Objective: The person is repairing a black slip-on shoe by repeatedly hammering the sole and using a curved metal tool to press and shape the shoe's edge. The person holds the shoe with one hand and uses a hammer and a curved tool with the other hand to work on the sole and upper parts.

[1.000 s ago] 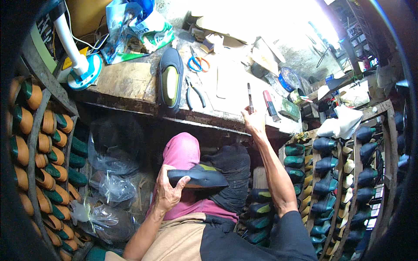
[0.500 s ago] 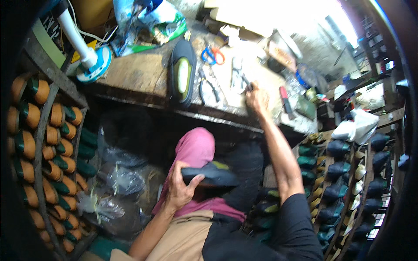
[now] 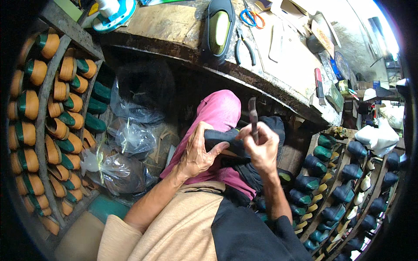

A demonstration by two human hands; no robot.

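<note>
My left hand [image 3: 197, 153] grips a dark shoe [image 3: 215, 137] above my pink-covered knee, its thumb pressed along the near side. Beside the shoe's right end, my right hand [image 3: 263, 148] is closed round a slim dark hand tool [image 3: 253, 112]. The tool's narrow end points up and away from me; its exact kind is unclear. My right fingers hide part of the shoe, and I cannot tell whether the tool touches it. On the bench ahead lie a second dark shoe [image 3: 210, 36] with a pale green insole, and pliers [image 3: 249, 51].
Blue-and-orange scissors [image 3: 249, 18] and a red-handled cutter [image 3: 319, 87] lie on the wooden workbench [image 3: 163, 27]. A rack of orange-and-green shoes [image 3: 28, 106] stands left, another of dark shoes [image 3: 314, 167] right. Clear plastic bags [image 3: 130, 139] sit on the floor at left.
My right hand has come back from the bench to the shoe, bringing the dark tool. The shoe stays in my left hand. The view has shifted downward and left.
</note>
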